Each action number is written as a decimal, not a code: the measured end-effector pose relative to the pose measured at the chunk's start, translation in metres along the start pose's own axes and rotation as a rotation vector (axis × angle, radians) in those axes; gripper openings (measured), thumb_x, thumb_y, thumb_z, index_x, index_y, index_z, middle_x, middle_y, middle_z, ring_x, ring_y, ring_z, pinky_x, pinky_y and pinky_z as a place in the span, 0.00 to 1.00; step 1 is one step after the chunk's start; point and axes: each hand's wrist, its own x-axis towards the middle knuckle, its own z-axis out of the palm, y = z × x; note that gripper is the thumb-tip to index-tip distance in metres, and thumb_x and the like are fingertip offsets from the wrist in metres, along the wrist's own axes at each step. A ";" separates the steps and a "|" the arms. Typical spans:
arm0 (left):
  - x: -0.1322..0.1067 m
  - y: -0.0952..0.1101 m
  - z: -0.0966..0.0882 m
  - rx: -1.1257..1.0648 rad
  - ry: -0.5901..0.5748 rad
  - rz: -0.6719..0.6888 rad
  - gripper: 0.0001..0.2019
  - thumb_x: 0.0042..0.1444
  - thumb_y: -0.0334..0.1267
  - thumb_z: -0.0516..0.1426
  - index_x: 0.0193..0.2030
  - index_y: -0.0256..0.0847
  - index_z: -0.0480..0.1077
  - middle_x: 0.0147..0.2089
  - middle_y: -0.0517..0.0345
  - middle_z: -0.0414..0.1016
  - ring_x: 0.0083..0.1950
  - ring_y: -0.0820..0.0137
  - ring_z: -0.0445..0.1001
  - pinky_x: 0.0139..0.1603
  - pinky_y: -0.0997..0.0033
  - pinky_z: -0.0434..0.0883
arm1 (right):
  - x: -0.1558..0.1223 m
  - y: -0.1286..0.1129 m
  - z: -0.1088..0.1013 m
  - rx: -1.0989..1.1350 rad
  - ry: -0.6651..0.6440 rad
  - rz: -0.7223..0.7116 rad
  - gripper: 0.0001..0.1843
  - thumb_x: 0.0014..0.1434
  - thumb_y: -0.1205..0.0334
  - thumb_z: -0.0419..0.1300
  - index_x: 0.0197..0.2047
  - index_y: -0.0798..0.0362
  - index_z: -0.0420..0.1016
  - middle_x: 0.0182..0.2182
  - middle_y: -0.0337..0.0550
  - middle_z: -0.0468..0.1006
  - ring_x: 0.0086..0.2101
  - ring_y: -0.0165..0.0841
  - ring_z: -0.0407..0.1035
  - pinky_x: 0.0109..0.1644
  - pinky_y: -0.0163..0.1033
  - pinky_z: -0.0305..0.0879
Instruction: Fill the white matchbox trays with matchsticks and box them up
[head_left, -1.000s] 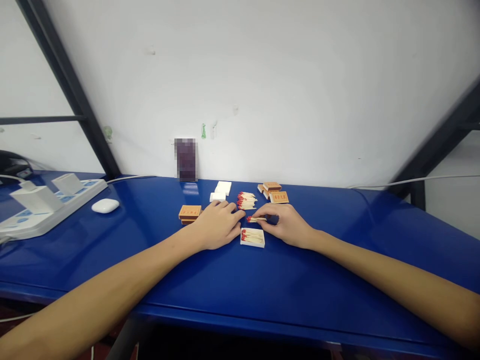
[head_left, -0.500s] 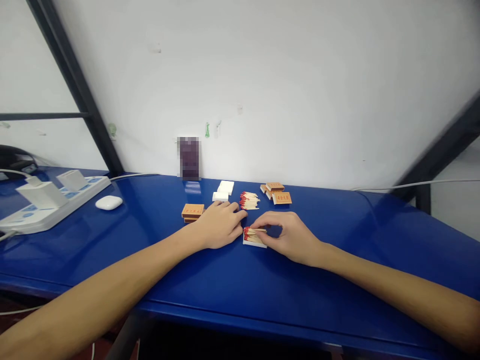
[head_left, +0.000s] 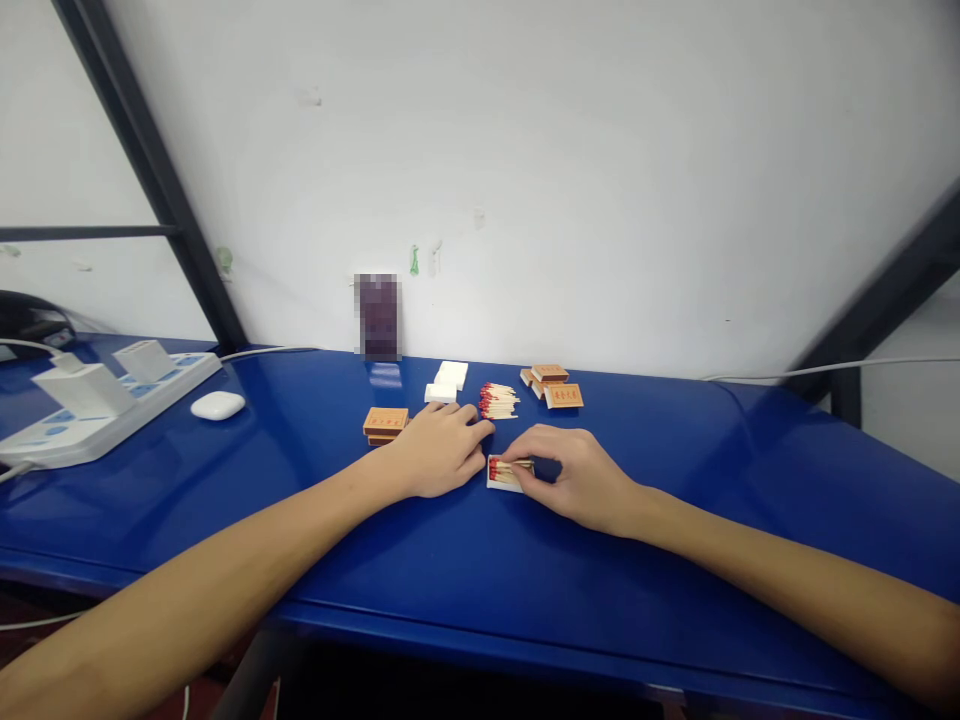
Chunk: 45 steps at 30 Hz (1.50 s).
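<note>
A small white matchbox tray (head_left: 505, 487) lies on the blue desk, holding red-tipped matches (head_left: 501, 475). My right hand (head_left: 581, 475) bends over it from the right, thumb and index finger closed in a pinch on matches at the tray. Just left of the tray, my left hand (head_left: 442, 450) rests palm down with its fingers apart, fingertips close to the tray's left end. Beyond the hands is a loose pile of matches (head_left: 498, 401), heads pointing left. Two orange matchboxes (head_left: 386, 420) are stacked by my left wrist, partly covered by it.
White empty-looking trays (head_left: 452, 375) lie behind my left hand. More orange matchboxes (head_left: 564, 396) are heaped at the back right. A dark pixelated object (head_left: 379, 317) leans on the wall. At left are a white earbud case (head_left: 217, 405) and a power strip (head_left: 180, 378) with plugs.
My right hand has shifted slightly at the tray, and the matches there sit a little lower and flatter. My left hand stays where it was.
</note>
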 end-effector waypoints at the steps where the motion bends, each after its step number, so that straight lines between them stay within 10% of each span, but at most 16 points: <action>1: 0.000 0.000 0.000 -0.004 0.001 0.000 0.15 0.65 0.38 0.47 0.54 0.40 0.69 0.47 0.49 0.71 0.47 0.59 0.73 0.52 0.56 0.66 | 0.000 0.000 0.000 -0.001 0.002 -0.018 0.06 0.60 0.66 0.58 0.38 0.51 0.78 0.31 0.42 0.80 0.31 0.32 0.73 0.35 0.37 0.70; 21: 0.002 -0.006 0.002 -0.096 0.019 -0.007 0.15 0.66 0.37 0.45 0.50 0.40 0.70 0.45 0.50 0.73 0.45 0.61 0.73 0.49 0.59 0.69 | -0.001 0.002 0.000 -0.085 -0.021 -0.163 0.10 0.62 0.66 0.55 0.44 0.51 0.76 0.41 0.48 0.79 0.42 0.39 0.71 0.47 0.47 0.68; 31: 0.004 -0.027 -0.025 -0.220 0.313 -0.248 0.17 0.63 0.34 0.44 0.45 0.40 0.74 0.40 0.57 0.79 0.43 0.64 0.75 0.44 0.63 0.70 | -0.002 0.001 -0.001 -0.046 -0.087 -0.156 0.11 0.61 0.67 0.56 0.45 0.51 0.77 0.45 0.49 0.77 0.44 0.38 0.71 0.48 0.45 0.68; 45: 0.001 -0.041 -0.024 0.074 0.051 -0.275 0.19 0.63 0.35 0.44 0.51 0.38 0.73 0.45 0.50 0.79 0.44 0.59 0.76 0.43 0.61 0.69 | -0.001 -0.003 -0.002 -0.031 -0.117 -0.160 0.13 0.60 0.66 0.57 0.49 0.51 0.74 0.46 0.49 0.77 0.46 0.39 0.71 0.51 0.46 0.67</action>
